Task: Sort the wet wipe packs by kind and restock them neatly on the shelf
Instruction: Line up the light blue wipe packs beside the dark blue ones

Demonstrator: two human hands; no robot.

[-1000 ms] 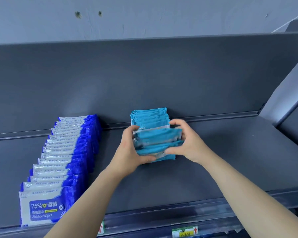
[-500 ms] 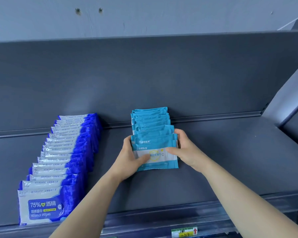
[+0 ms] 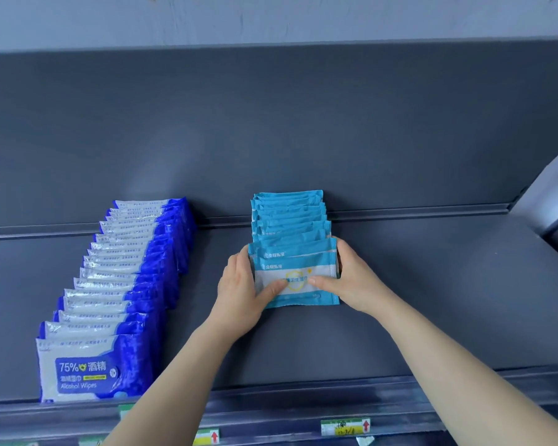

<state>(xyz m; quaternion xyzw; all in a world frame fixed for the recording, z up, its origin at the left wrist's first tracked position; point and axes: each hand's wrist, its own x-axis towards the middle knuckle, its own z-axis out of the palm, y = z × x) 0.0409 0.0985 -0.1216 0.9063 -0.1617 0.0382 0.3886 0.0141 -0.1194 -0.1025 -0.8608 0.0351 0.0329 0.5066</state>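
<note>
The teal row [image 3: 290, 217] is sitting mid-way along the shelf [image 3: 432, 300], its packs overlapping back to the rear lip. Its front pack [image 3: 298, 284] is showing a teal border, a white panel and a yellow shield. A second ago the front few packs were being squeezed in a crumpled bunch, and now they are lying squared. The left hand [image 3: 239, 288] and right hand [image 3: 355, 278] are gripping the front pack's short edges, fingers curled behind, thumbs pressing its white panel, with the blue packs [image 3: 116, 284] well apart at left
</note>
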